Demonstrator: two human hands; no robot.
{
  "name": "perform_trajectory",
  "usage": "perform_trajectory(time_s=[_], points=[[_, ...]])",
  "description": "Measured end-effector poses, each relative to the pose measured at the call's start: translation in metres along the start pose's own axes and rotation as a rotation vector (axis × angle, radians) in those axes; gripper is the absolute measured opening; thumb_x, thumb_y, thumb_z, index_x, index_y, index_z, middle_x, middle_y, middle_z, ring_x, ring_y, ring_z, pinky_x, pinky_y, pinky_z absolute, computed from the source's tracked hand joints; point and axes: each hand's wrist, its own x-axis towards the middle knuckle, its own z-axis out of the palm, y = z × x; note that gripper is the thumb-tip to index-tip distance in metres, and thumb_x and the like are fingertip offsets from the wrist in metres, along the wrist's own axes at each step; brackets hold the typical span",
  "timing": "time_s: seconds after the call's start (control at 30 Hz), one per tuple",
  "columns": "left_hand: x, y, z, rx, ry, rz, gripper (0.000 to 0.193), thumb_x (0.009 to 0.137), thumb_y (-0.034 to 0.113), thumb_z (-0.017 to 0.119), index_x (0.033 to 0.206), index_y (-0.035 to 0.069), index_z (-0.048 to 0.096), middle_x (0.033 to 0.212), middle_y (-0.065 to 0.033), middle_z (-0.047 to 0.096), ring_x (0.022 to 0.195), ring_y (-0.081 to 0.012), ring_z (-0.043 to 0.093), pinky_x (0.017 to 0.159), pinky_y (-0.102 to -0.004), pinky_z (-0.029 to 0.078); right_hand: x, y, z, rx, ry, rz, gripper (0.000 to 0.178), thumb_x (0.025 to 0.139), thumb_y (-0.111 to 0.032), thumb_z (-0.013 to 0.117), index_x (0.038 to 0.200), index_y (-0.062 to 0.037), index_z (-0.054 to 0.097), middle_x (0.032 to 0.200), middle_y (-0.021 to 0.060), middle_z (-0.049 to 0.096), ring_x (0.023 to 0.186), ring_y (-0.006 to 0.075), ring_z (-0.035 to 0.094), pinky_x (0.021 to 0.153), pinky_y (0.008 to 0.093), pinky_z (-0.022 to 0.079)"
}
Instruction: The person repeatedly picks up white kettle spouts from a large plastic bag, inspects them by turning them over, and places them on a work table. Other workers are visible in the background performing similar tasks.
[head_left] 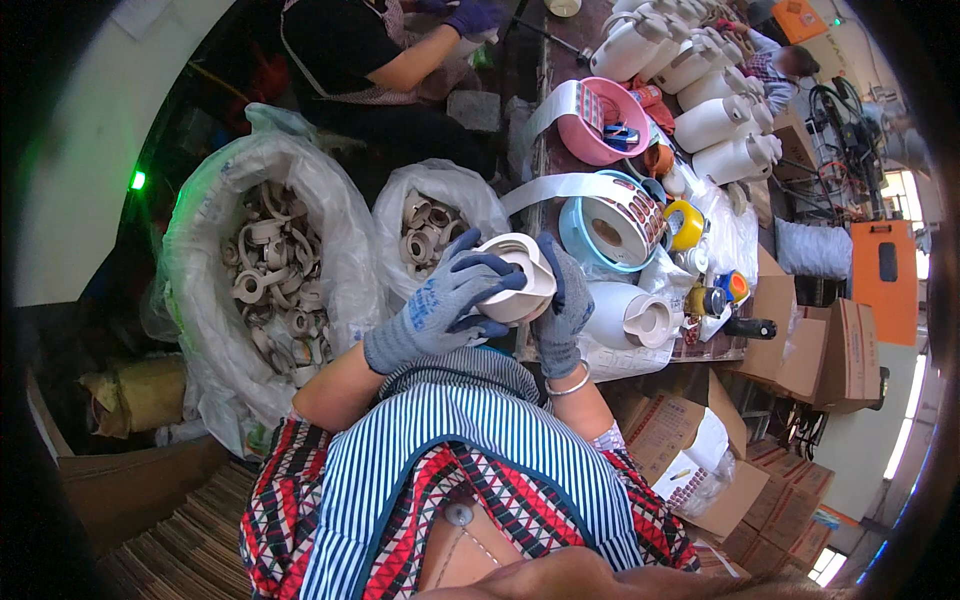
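Both my hands, in grey knitted gloves with dark blue fingertips, hold a cream plastic jug collar (527,268) with a round opening and a spout-like lip. My left hand (436,302) grips it from the left, with fingers reaching over its opening. My right hand (567,308) closes round its right side; part of that grip is hidden behind the piece. Just right of my right hand, a white jug (612,316) lies on its side on the table. Behind my left hand, a smaller plastic bag (480,185) contains similar cream pieces.
A large clear bag (345,215) at left is filled with cream plastic parts. On the table are a pink basin (572,135), a blue basin (570,235) with a label roll (612,235), yellow tape (686,225) and several white jugs (706,124). Cardboard boxes (660,440) stand at right. Co-workers sit beyond.
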Motion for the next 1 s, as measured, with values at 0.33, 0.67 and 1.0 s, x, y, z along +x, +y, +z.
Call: perform_trajectory(time_s=[0.33, 0.67, 1.0], points=[[-0.014, 0.013, -0.018, -0.515, -0.007, -0.131, 0.062, 0.077, 0.032, 0.08, 0.129, 0.007, 0.057, 0.147, -0.019, 0.042, 0.14, -0.0354, 0.036, 0.113, -0.0453, 0.029, -0.001, -0.025, -0.024, -0.403, -0.139, -0.345, 0.045, 0.076, -0.018, 0.065, 0.12, -0.0096, 0.067, 0.119, 0.0099, 0.066, 0.096, 0.0259, 0.065, 0.081, 0.0378, 0.051], [-0.026, 0.014, 0.001, -0.47, 0.104, -0.146, 0.047, 0.075, 0.012, 0.081, 0.117, 0.005, 0.059, 0.125, -0.0131, 0.058, 0.125, -0.0326, 0.05, 0.107, -0.0449, 0.036, -0.01, -0.032, -0.031, -0.315, -0.121, -0.356, 0.052, 0.073, -0.007, 0.074, 0.124, -0.0039, 0.061, 0.123, 0.0145, 0.064, 0.105, 0.0326, 0.064, 0.088, 0.0428, 0.05], [-0.002, -0.005, -0.036, -0.627, -0.075, -0.46, 0.072, 0.071, 0.019, 0.086, 0.132, 0.004, 0.051, 0.129, -0.0109, 0.056, 0.123, -0.023, 0.051, 0.107, -0.036, 0.039, 0.021, -0.024, -0.02, -0.275, -0.199, -0.288, 0.042, 0.078, -0.01, 0.069, 0.119, -0.0076, 0.063, 0.11, 0.0111, 0.067, 0.095, 0.0284, 0.066, 0.081, 0.0382, 0.051]])
